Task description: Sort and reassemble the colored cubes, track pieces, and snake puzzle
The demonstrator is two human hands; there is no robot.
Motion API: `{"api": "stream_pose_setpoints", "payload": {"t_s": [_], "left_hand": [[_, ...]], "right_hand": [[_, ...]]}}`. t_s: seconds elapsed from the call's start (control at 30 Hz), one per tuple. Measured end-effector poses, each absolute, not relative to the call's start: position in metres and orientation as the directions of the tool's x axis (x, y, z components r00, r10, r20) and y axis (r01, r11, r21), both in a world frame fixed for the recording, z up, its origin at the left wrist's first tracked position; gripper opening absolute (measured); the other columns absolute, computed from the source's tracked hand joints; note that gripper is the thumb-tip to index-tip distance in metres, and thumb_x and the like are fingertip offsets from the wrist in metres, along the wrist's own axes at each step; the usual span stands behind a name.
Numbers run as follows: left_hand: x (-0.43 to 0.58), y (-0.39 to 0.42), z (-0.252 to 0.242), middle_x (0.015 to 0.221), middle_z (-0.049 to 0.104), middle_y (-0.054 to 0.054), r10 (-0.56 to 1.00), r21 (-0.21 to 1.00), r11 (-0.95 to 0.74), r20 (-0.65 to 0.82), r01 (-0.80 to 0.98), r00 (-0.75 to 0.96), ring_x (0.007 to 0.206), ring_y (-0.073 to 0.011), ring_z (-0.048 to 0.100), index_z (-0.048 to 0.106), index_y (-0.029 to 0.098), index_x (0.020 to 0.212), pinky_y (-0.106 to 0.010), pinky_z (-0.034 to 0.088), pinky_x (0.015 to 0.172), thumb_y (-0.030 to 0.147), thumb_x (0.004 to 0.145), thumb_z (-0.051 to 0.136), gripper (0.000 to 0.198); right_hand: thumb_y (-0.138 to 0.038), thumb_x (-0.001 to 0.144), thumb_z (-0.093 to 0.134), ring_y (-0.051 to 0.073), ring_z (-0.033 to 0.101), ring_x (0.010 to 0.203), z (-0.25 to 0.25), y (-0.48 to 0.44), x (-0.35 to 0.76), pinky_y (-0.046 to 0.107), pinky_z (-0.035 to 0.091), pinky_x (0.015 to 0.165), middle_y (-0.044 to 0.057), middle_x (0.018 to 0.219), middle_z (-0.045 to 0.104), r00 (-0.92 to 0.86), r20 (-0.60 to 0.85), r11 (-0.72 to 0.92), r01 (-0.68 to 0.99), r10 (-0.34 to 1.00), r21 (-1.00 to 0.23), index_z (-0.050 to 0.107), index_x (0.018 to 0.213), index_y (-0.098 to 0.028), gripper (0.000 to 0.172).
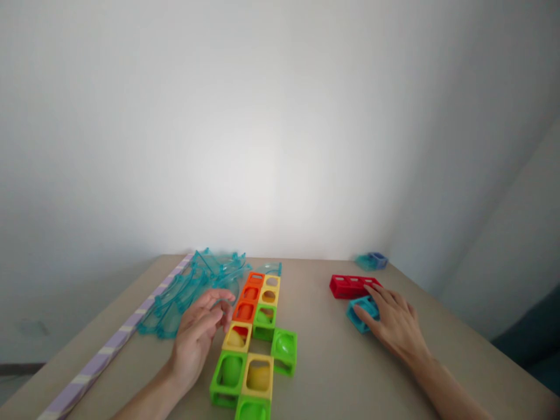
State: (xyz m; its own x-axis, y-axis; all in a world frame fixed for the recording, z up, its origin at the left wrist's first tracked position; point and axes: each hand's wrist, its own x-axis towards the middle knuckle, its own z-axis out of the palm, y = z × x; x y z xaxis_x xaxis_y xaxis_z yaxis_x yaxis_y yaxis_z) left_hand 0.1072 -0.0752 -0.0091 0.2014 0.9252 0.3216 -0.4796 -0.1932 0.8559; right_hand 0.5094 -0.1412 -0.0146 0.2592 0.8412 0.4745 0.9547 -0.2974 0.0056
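A flat cluster of hollow cube blocks (256, 344) in orange, yellow and green lies at the table's middle. My left hand (199, 335) rests just left of it, fingers curled loosely near an orange block, with a clear teal curved piece (223, 301) at its fingertips. My right hand (391, 321) lies on a teal cube block (362, 310), fingers spread over it. A red block bar (350, 286) sits right behind that hand, touching the fingertips.
A heap of clear teal track pieces (188, 291) lies at the left rear. A purple-and-white strip (109, 344) runs along the table's left edge. A small blue block with a teal piece (373, 260) sits at the far right corner. A white wall stands behind.
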Motion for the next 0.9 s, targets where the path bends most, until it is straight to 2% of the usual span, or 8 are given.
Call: {"api": "stream_pose_setpoints", "payload": {"t_s": [0.3,0.43,0.57,0.7,0.8,0.9], "left_hand": [[0.109,-0.075,-0.007,0.088,0.062,-0.007,0.929,0.852,-0.185,0.314,-0.489,0.196,0.068,-0.0160,0.051,0.067,0.016,0.096,-0.029,0.038,0.058,0.029,0.077,0.063,0.024],[0.108,-0.076,-0.007,0.083,0.063,-0.007,0.932,0.854,-0.185,0.310,-0.487,0.190,0.067,-0.0165,0.051,0.068,0.015,0.095,-0.029,0.038,0.059,0.030,0.076,0.064,0.026],[0.108,-0.077,-0.006,0.083,0.064,-0.008,0.937,0.857,-0.188,0.304,-0.479,0.175,0.067,-0.0171,0.051,0.068,0.014,0.095,-0.029,0.038,0.059,0.031,0.075,0.065,0.026],[0.109,-0.077,-0.005,0.090,0.064,-0.009,0.939,0.855,-0.194,0.304,-0.481,0.162,0.066,-0.0165,0.051,0.068,0.015,0.092,-0.029,0.038,0.058,0.030,0.074,0.066,0.024],[0.109,-0.076,-0.004,0.094,0.063,-0.009,0.939,0.851,-0.200,0.309,-0.486,0.155,0.066,-0.0157,0.051,0.068,0.015,0.090,-0.029,0.038,0.057,0.029,0.073,0.066,0.022],[0.109,-0.076,-0.005,0.095,0.063,-0.009,0.936,0.850,-0.202,0.314,-0.486,0.159,0.066,-0.0154,0.052,0.068,0.015,0.090,-0.029,0.039,0.057,0.029,0.074,0.066,0.022]], "right_hand": [[-0.065,0.085,0.036,0.033,0.036,0.133,-0.008,-0.138,0.517,0.053,0.031,0.101,0.008,0.147,0.043,0.312,0.328,-0.340,0.940,0.892,0.031,0.049,0.138,-0.023,0.069],[-0.066,0.085,0.035,0.032,0.035,0.135,-0.018,-0.137,0.526,0.053,0.028,0.103,0.010,0.148,0.043,0.282,0.349,-0.307,0.952,0.894,0.018,0.047,0.138,-0.022,0.070],[-0.071,0.081,0.041,0.033,0.043,0.129,-0.021,-0.139,0.528,0.051,0.032,0.101,0.015,0.138,0.052,0.257,0.443,-0.261,0.964,0.859,-0.054,0.054,0.126,-0.019,0.071],[-0.070,0.078,0.045,0.033,0.054,0.116,-0.015,-0.141,0.524,0.051,0.036,0.094,0.016,0.123,0.060,0.259,0.445,-0.236,0.966,0.857,-0.107,0.057,0.108,-0.019,0.060],[-0.067,0.079,0.044,0.035,0.051,0.119,-0.011,-0.142,0.523,0.054,0.037,0.091,0.017,0.128,0.057,0.267,0.405,-0.247,0.964,0.875,-0.102,0.058,0.099,-0.020,0.053],[-0.065,0.081,0.043,0.035,0.048,0.124,-0.011,-0.144,0.522,0.054,0.036,0.093,0.017,0.134,0.052,0.263,0.391,-0.246,0.965,0.882,-0.094,0.059,0.101,-0.020,0.052]]}}
